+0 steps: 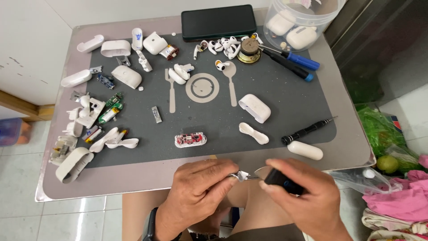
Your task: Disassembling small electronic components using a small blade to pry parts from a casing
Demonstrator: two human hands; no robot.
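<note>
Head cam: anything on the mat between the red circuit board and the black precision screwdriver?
Yes. In the head view, one small white curved shell piece lies between the red circuit board and the black screwdriver; otherwise bare grey mat.

Both hands [200, 187] [303, 196] close together, fingers curled shut.

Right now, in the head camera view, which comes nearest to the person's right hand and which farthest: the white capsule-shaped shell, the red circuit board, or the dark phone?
From the right hand:
1. White capsule-shaped shell, just above the hand near the mat's front right edge.
2. Red circuit board, to the left, front centre of the mat.
3. Dark phone, lying flat at the table's far edge.
</note>
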